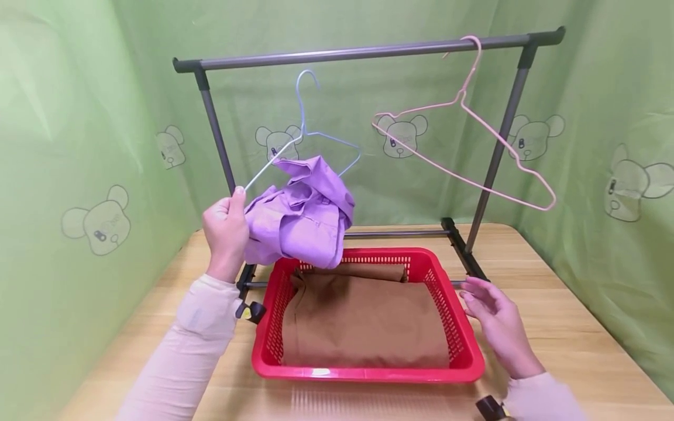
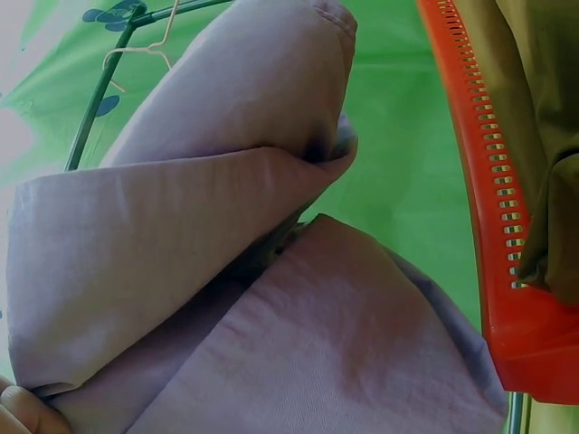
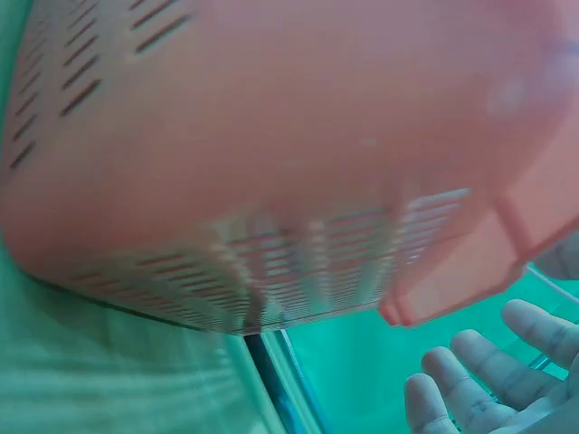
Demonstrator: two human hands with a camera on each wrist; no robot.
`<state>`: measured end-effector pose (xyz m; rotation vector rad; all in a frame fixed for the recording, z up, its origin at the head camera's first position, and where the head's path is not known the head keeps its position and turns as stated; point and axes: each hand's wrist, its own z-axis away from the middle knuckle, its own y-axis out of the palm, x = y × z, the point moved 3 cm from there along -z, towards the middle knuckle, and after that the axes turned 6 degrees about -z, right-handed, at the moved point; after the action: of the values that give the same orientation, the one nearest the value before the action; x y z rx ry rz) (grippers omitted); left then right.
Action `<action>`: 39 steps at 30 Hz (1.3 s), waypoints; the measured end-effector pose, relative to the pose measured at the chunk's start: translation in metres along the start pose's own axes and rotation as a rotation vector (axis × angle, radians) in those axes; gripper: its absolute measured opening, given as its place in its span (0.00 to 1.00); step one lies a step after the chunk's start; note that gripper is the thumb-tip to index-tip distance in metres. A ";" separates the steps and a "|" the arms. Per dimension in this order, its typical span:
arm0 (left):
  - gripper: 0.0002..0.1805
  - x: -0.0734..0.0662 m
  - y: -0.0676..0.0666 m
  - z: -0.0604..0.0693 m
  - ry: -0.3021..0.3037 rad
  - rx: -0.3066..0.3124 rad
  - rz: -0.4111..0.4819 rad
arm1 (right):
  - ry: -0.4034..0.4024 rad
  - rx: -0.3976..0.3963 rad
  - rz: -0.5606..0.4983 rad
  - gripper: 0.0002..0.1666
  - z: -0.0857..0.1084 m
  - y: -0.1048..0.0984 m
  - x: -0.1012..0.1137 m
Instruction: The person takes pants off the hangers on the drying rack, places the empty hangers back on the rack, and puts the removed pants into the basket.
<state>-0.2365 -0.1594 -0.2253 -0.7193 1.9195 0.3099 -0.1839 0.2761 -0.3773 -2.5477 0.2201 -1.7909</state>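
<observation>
In the head view my left hand (image 1: 226,234) grips the lower left corner of a light blue wire hanger (image 1: 301,111), its hook pointing up below the rack's bar. A crumpled purple garment (image 1: 310,216) hangs over the hanger's lower part, beside the fingers. Close up in the left wrist view, the purple cloth (image 2: 163,244) falls in broad folds, with a fingertip at the lower left. My right hand (image 1: 495,321) is apart from things, to the right of the red basket (image 1: 368,374); its fingers are spread loosely in the right wrist view.
Folded brown clothing (image 1: 363,321) lies in the basket. Behind stands a grey garment rack (image 1: 326,57), with a pink hanger (image 1: 463,169) hooked on its bar at right. Green curtains (image 1: 68,146) surround the wooden tabletop (image 1: 568,327).
</observation>
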 end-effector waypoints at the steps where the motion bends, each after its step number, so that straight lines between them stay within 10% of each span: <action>1: 0.27 0.000 0.000 0.000 -0.003 -0.002 0.000 | -0.012 0.002 -0.025 0.18 -0.001 -0.001 0.002; 39: 0.28 -0.005 0.001 0.009 0.011 -0.025 0.021 | -0.025 0.177 -0.192 0.17 -0.033 0.026 0.075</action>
<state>-0.2289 -0.1519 -0.2253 -0.7186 1.9382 0.3443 -0.1925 0.2429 -0.2983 -2.5384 -0.1825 -1.7462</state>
